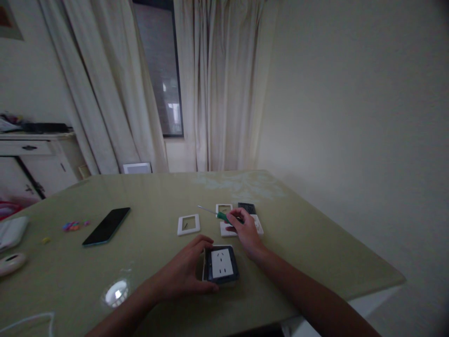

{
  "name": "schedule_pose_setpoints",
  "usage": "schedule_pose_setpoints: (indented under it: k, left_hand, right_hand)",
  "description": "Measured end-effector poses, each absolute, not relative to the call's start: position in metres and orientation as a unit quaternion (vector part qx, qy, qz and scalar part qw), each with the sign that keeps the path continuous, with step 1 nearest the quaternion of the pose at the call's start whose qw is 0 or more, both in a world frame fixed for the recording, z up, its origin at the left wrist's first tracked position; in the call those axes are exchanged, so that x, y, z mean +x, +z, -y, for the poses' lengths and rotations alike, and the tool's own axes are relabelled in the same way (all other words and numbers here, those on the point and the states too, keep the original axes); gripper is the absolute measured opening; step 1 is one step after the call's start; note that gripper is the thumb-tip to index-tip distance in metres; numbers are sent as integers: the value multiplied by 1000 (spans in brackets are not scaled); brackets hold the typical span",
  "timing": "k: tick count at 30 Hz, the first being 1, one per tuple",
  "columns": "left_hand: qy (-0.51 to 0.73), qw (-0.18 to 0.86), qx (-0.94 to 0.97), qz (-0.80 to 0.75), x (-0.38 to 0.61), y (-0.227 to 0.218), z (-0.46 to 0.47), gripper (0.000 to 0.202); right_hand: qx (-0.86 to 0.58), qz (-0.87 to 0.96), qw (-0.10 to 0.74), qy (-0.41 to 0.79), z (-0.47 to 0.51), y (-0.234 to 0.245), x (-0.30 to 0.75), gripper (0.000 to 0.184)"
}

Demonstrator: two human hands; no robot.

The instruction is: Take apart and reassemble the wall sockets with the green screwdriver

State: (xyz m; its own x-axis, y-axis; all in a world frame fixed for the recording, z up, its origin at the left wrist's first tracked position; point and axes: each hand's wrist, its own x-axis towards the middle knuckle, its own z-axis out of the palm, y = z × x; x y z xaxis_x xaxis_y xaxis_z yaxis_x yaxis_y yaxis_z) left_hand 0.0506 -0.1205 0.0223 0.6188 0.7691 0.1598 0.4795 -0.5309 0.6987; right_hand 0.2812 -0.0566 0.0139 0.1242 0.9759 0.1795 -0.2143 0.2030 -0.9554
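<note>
My left hand (184, 271) is closed round the left edge of a wall socket (220, 264) with a white face in a dark frame, which lies flat on the green table (315, 243). My right hand (243, 229) is further back and grips the green handle of a screwdriver (214, 213); its thin shaft points left and away. Under that hand lies a white plate (224, 229). A white square frame (188, 224) lies to the left. Behind my right hand are a smaller white frame (223, 208) and a dark module (246, 207).
A black phone (106, 226) lies on the left of the table, with small coloured bits (74, 226) beside it. White objects (12, 231) sit at the left edge. Curtains (217, 84), a window and a white cabinet (31, 159) stand behind. The table's right edge is close.
</note>
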Motion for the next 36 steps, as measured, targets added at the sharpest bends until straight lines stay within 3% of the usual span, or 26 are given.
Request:
schedule_pose_setpoints:
  k: [27,36]
  left_hand:
    - [206,391,803,-400,42,27,117,81]
    - [199,424,792,-391,38,29,110,75]
  right_hand:
    - [-417,483,626,448,58,22,284,50]
    - [-335,615,688,190,72,105,297,38]
